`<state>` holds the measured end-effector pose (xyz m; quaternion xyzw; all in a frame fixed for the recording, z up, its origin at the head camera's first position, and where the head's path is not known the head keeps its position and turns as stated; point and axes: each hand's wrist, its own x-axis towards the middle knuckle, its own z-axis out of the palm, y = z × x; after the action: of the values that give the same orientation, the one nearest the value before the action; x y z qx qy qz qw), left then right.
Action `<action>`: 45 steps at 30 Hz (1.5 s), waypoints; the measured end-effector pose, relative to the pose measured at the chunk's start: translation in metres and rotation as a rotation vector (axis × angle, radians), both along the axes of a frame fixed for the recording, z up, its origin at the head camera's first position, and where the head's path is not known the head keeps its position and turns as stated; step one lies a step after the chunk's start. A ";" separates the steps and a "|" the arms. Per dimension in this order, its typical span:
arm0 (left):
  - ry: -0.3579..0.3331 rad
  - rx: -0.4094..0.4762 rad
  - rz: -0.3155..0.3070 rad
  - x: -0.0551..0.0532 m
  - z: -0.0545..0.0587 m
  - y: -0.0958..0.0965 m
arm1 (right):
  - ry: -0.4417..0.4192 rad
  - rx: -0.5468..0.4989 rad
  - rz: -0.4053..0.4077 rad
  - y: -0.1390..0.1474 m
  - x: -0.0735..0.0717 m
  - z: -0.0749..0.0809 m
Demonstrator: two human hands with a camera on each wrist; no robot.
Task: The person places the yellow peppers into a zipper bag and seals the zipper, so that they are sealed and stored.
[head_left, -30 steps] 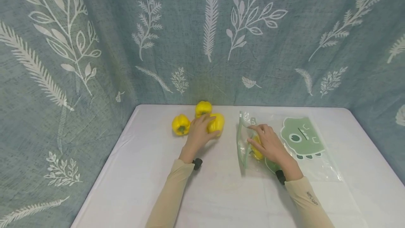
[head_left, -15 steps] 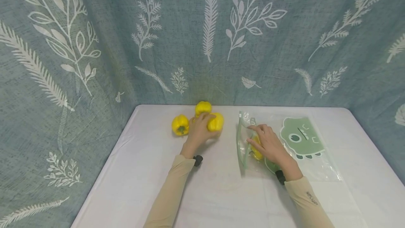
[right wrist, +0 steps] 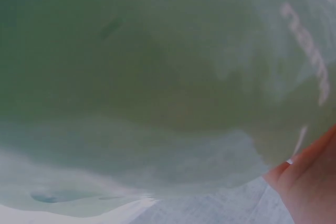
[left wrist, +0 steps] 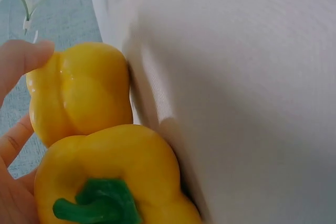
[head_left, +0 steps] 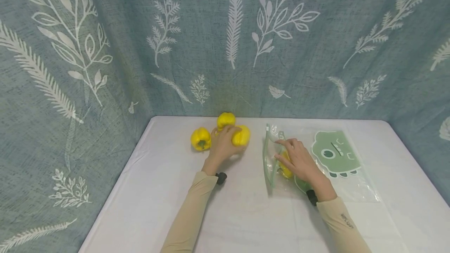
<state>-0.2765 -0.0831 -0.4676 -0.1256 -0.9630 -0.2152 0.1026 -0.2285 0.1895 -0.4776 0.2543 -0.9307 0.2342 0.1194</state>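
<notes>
Since the frame half a second back, the left hand (head_left: 221,143) and the held pepper (head_left: 241,136) have shifted slightly toward the zip bag (head_left: 355,188); the right hand (head_left: 297,159) has stayed put. Behind the left hand's grip hangs a blue-green curtain (head_left: 211,30) printed with white leaf sprays, and below it spreads a white-covered table (head_left: 246,214). Right of the grip lies the clear bag, its mouth gaping toward the left hand, its panel printed with a green cartoon creature (head_left: 321,143) edged in white. Inside, near the mouth, sits a bagged pepper (head_left: 286,170), partly under the right hand. That hand's thumb and forefinger stand apart at the mouth's edge; whether they pinch the film I cannot tell. The left hand grips the held pepper between thumb and fingers; its skin is yellow and glossy. Just beyond the grip is a rear pepper (head_left: 225,120); just left of it, a side pepper (head_left: 200,136) shows its green stem. Farther right, dark lettering (head_left: 347,220) on the right sleeve (head_left: 334,210) is too small to read. At the mouth's far end sits a white slider (head_left: 267,127).
</notes>
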 end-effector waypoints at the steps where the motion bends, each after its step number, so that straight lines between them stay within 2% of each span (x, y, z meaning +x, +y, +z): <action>1: -0.003 0.001 -0.004 0.000 0.000 0.000 | 0.002 0.000 0.000 0.000 0.000 0.000; 10: -0.012 0.057 -0.054 -0.001 0.001 -0.003 | -0.003 0.000 -0.012 0.000 0.000 -0.001; 18: -0.019 0.122 -0.068 0.002 0.004 -0.004 | -0.010 -0.004 -0.008 -0.001 0.000 0.000; 25: 0.002 0.153 -0.078 0.003 0.008 -0.001 | -0.012 -0.004 -0.008 0.000 0.000 0.000; 28: 0.007 0.168 -0.087 0.005 0.008 0.000 | -0.013 -0.004 -0.010 0.000 0.000 0.000; 38: -0.063 0.305 -0.132 0.016 0.009 0.002 | -0.021 -0.008 -0.012 -0.001 0.002 0.002; 45: -0.073 0.381 -0.180 0.022 0.008 0.003 | -0.023 -0.002 -0.011 -0.001 0.003 0.002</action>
<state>-0.2548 -0.0801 -0.4599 -0.1818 -0.8928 -0.4062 0.0701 -0.2258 0.1883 -0.4756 0.2464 -0.9331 0.2375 0.1102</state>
